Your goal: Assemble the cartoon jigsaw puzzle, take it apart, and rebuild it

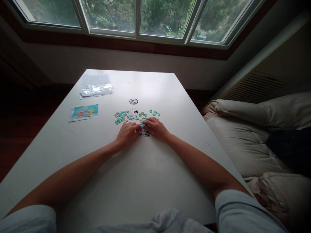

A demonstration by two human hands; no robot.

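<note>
A small joined patch of jigsaw puzzle (145, 130) lies on the white table (145, 181) between my two hands. From the left, my left hand (128, 133) has its fingers curled and closed at the patch's edge. My right hand (157, 128) bends its fingers over the patch's right side, thumb low against it. Which single piece each hand grips is too small to make out. Loose green and teal jigsaw pieces (120, 116) are scattered just beyond my hands, with a few more pieces (155, 112) at the right.
Among the loose pieces sits a round tin-like object (133, 112), with a flat dark-rimmed disc (133, 101) behind it. A cartoon picture sheet (84, 112) lies to the left, and a clear plastic packet (96, 85) at the far left. A padded sofa (238, 142) stands right of the table.
</note>
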